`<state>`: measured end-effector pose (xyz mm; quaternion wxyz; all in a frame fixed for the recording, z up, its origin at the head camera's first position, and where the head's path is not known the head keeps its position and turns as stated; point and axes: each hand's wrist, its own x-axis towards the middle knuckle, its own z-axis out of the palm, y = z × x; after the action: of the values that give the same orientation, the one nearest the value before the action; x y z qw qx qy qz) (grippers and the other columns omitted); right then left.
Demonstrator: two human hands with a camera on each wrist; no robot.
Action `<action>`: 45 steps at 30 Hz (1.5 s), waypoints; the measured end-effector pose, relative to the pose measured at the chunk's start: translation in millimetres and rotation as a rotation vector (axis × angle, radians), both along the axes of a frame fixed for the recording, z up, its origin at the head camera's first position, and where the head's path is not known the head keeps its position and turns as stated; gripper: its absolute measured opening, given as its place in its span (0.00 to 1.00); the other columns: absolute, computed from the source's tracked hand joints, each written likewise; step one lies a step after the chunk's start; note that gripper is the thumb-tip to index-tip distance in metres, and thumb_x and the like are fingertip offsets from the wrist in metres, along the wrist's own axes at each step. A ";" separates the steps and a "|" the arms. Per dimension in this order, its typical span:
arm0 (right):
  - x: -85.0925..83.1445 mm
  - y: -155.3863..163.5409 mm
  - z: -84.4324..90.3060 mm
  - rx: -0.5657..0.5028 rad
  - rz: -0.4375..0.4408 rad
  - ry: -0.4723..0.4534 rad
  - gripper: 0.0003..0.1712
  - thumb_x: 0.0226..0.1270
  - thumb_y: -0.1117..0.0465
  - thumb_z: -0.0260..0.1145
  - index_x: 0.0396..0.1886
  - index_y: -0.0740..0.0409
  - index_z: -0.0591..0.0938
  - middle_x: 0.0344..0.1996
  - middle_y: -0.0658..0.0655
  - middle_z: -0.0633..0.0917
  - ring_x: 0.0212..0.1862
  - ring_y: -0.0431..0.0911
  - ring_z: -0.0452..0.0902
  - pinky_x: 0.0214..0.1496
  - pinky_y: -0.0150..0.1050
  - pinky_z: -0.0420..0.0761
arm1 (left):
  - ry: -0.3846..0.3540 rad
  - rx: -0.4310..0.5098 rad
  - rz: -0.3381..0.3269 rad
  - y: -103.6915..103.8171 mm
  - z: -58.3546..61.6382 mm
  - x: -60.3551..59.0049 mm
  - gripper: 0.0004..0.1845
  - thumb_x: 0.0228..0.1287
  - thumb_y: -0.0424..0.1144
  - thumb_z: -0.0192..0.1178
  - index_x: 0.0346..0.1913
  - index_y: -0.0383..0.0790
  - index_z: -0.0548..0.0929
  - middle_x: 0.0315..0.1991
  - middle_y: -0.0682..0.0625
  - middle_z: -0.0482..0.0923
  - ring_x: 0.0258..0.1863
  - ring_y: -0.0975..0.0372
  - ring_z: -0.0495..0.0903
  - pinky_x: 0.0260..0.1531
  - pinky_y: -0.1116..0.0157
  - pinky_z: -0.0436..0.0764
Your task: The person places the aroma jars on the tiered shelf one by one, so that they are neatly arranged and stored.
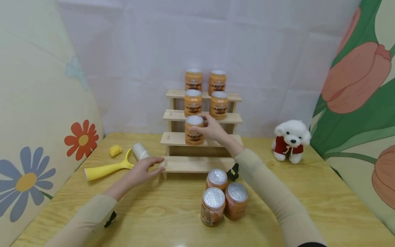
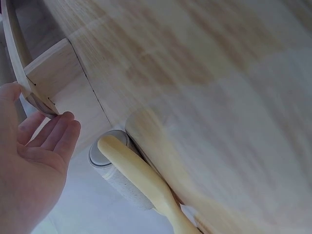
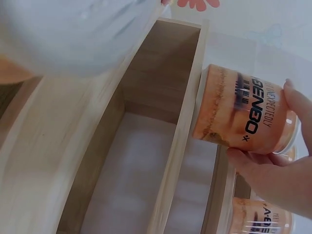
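Note:
A pale wooden stepped rack (image 1: 197,164) stands at the middle of the table. My right hand (image 1: 213,129) grips an orange can (image 1: 193,136) by its upper part, thumb and fingers on either side, at the left of the second step from the bottom. In the right wrist view this can (image 3: 243,109) has its base right at the step's board. At the rack's left end, my left hand (image 1: 142,172) holds the lowest board, with its thumb above and fingertips at the underside in the left wrist view. Two similar cans (image 1: 193,104) occupy each of the two upper steps.
Three cans (image 1: 213,209) with silvery lids cluster in front of the rack's right half. To the left lie a yellow-handled roller (image 1: 106,169) and a small yellow lump (image 1: 115,150). A white plush dog (image 1: 291,140) sits far right; a black item (image 1: 233,171) lies by the rack.

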<state>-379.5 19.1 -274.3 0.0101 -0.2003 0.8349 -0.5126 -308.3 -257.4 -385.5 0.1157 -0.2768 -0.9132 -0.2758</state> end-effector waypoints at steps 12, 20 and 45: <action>2.0 -10.2 0.0 0.070 -0.012 0.114 0.35 0.55 0.48 0.72 0.60 0.57 0.72 0.50 0.55 0.74 0.47 0.46 0.73 0.46 0.36 0.79 | -0.006 0.015 0.015 -0.9 -3.9 7.7 0.21 0.65 0.38 0.60 0.55 0.26 0.76 0.53 0.33 0.77 0.51 0.43 0.77 0.51 0.50 0.80; 0.6 -15.1 0.1 0.045 0.008 0.114 0.32 0.56 0.49 0.71 0.58 0.56 0.73 0.50 0.55 0.74 0.46 0.45 0.74 0.44 0.36 0.80 | 0.047 0.031 0.004 -1.3 -6.3 7.8 0.21 0.64 0.40 0.60 0.54 0.26 0.78 0.52 0.33 0.78 0.49 0.43 0.78 0.47 0.50 0.82; 26.1 16.2 5.8 0.103 0.003 0.014 0.47 0.56 0.46 0.70 0.71 0.54 0.60 0.67 0.56 0.68 0.68 0.49 0.64 0.69 0.43 0.68 | -0.044 -0.023 -0.009 -4.6 0.3 -0.3 0.24 0.67 0.42 0.57 0.59 0.28 0.74 0.58 0.34 0.74 0.55 0.43 0.75 0.53 0.48 0.78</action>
<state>-353.4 35.3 -268.5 0.0154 -0.2045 0.8598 -0.4677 -308.6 -262.0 -385.2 0.0910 -0.2763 -0.9174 -0.2717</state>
